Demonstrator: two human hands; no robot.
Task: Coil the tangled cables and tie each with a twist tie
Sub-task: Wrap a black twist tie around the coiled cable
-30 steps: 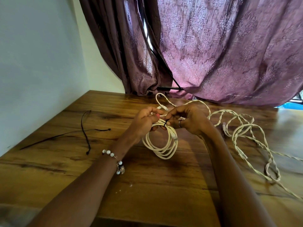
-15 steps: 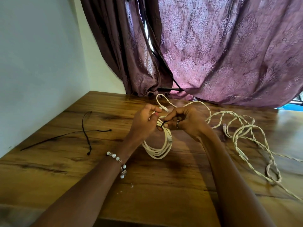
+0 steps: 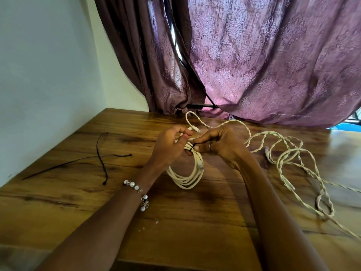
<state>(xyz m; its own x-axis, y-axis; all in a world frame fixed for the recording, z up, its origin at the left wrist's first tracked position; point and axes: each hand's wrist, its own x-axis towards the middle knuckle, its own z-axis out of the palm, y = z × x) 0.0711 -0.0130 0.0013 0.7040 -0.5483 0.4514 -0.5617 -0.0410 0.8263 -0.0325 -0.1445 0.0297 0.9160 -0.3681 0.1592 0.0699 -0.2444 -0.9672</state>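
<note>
Cream coiled cable (image 3: 187, 178) — unlabelled plug (image 3: 197, 130)

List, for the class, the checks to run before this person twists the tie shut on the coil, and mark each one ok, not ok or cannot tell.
1. Coil gathered: the cream coiled cable hangs in neat loops from the left hand. Ok.
2. Tie in place: the black twist tie sits across the top of the bundle, pinched by the right hand. Ok.
3. Tie goes all the way round the loops: hidden by fingers. Cannot tell.
4. Cable end tucked in: one plug sticks up loose above the hands. Not ok.
5. Spare ties ready: black ties lie on the table. Ok.
6. Other cables coiled: the twisted cables sprawl loose. Not ok.
</note>
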